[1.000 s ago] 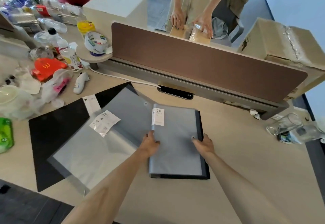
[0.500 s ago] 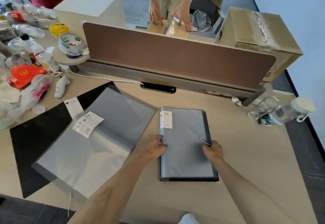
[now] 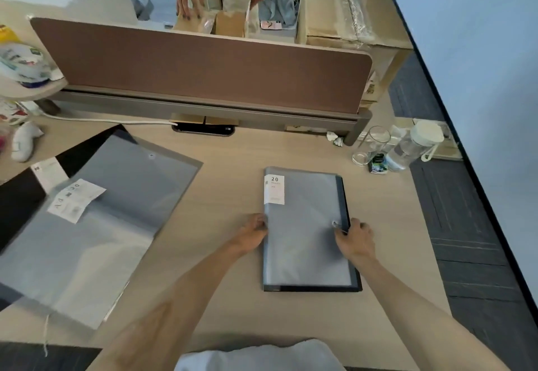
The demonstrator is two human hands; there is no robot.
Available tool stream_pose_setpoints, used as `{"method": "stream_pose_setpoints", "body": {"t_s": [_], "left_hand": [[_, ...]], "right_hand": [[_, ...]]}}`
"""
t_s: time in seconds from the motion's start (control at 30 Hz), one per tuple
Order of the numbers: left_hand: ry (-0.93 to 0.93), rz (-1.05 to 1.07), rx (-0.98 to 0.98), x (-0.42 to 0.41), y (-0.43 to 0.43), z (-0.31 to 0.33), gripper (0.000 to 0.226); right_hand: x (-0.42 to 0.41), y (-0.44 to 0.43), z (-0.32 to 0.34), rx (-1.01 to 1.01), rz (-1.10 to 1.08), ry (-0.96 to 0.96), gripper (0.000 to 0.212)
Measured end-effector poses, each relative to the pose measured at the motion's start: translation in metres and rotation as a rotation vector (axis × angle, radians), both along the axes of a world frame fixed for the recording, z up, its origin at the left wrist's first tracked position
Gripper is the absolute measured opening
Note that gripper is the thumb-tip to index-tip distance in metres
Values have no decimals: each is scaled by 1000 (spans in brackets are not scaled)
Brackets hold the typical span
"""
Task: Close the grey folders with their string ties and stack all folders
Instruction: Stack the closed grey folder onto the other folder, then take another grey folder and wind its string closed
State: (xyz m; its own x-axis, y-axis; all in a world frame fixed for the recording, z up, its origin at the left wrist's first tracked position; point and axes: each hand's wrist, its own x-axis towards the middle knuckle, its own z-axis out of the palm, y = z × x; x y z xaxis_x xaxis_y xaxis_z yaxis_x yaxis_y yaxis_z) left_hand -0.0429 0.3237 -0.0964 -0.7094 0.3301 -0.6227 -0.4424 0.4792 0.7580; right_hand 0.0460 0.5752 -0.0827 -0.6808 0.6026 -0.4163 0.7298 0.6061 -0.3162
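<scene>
A closed grey folder [image 3: 305, 239] with a white "20" label lies flat on the desk in front of me. My left hand [image 3: 252, 232] presses its left edge at mid-height. My right hand [image 3: 355, 238] is at its right edge, fingers pinched on the thin string tie [image 3: 339, 226] by the small round button. A second grey folder [image 3: 96, 225] lies open to the left, partly over a black folder [image 3: 17, 201], with a loose white paper label on it.
A brown divider panel [image 3: 203, 67] runs across the back of the desk. A glass [image 3: 371, 146] and a clear water bottle [image 3: 413, 146] stand at the right. A white handheld device [image 3: 24, 142] and clutter sit at the far left. Another person handles cardboard boxes behind the divider.
The closed folder has slid right, away from the open one. My right hand moved to the folder's right edge and took the string tie by the button. The view shifted rightward.
</scene>
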Motion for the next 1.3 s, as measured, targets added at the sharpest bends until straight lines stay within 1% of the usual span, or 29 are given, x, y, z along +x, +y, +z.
{"method": "stream_pose_setpoints", "body": {"t_s": [0.07, 0.13, 0.23, 0.37, 0.5, 0.57, 0.67, 0.73, 0.8, 0.9, 0.93, 1.0, 1.07, 1.1, 1.2, 1.3], "left_hand": [[18, 31, -54, 1, -9, 11, 43], [81, 58, -123, -1, -23, 18, 52], [151, 34, -145, -1, -53, 24, 50], [224, 3, -144, 2, -99, 32, 51], [273, 140, -176, 3, -158, 36, 49], [279, 169, -227, 7, -197, 38, 49], [306, 121, -350, 10, -251, 37, 52], [316, 112, -439, 9, -285, 38, 54], [313, 108, -493, 9, -317, 34, 53], [298, 43, -520, 12, -360, 23, 57], [297, -18, -532, 14, -372, 20, 59], [294, -186, -573, 18, -388, 11, 63], [303, -322, -591, 21, -404, 6, 65], [311, -342, -579, 22, -409, 6, 66], [309, -214, -485, 19, -406, 12, 64], [356, -61, -397, 6, -402, 25, 60]], "right_hand": [[-7, -10, 5, 79, 128, 36, 47], [-20, -27, 10, 62, 276, 135, 44], [-42, -69, 20, -73, 393, 253, 44], [-60, -135, 30, -176, 486, 285, 42], [-78, -199, 21, -225, 624, 260, 39], [-85, -239, 16, -258, 636, 240, 37], [-91, -296, 7, -357, 585, 178, 36], [-99, -331, 1, -443, 516, 123, 40], [-108, -360, -7, -555, 390, 63, 47], [-126, -390, -36, -769, 115, 142, 57], [-129, -401, -32, -809, 15, 167, 56], [-131, -416, -22, -827, -169, 205, 44], [-133, -431, -15, -805, -262, 237, 37], [-134, -435, -14, -815, -278, 255, 35], [-135, -435, -4, -965, -294, 238, 16], [-141, -438, 16, -1116, -265, 281, 9]]}}
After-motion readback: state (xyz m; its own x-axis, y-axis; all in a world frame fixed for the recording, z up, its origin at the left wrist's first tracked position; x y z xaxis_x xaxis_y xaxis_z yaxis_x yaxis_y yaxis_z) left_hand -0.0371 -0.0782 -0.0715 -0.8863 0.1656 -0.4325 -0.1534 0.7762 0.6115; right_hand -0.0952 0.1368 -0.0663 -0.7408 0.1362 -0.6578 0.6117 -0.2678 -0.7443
